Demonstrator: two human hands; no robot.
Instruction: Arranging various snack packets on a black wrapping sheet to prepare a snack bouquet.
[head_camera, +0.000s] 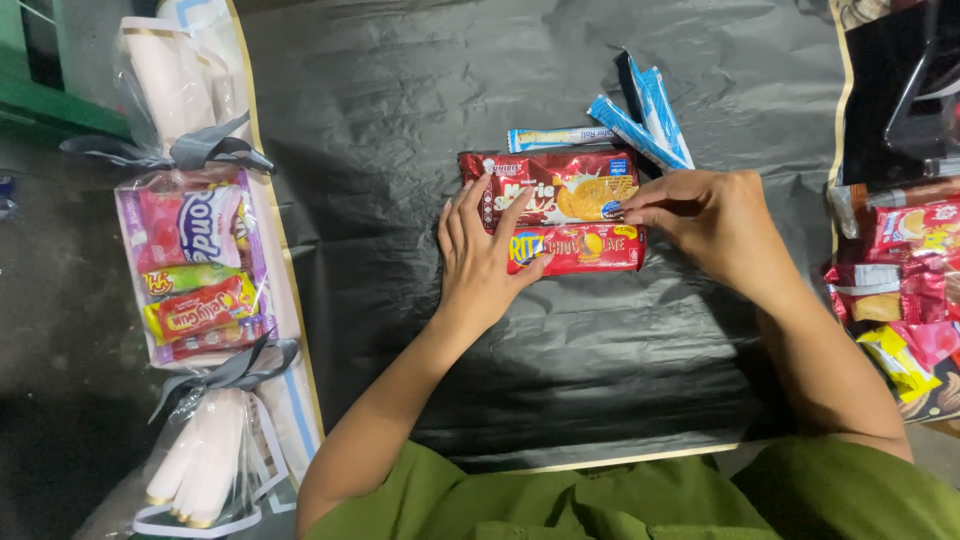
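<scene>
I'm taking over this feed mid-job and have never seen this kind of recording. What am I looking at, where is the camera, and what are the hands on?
There is no machine here: a person with bare hands works on a black plastic sheet, filmed by one camera on their head looking down.

The left hand lies flat on the left ends of two red biscuit packets placed side by side. The right hand pinches their right ends.

Behind them lie blue-and-white wafer stick packs. At the left is a clear-wrapped snack bundle tied with grey ribbons. At the right edge is a heap of assorted snack packets.
</scene>
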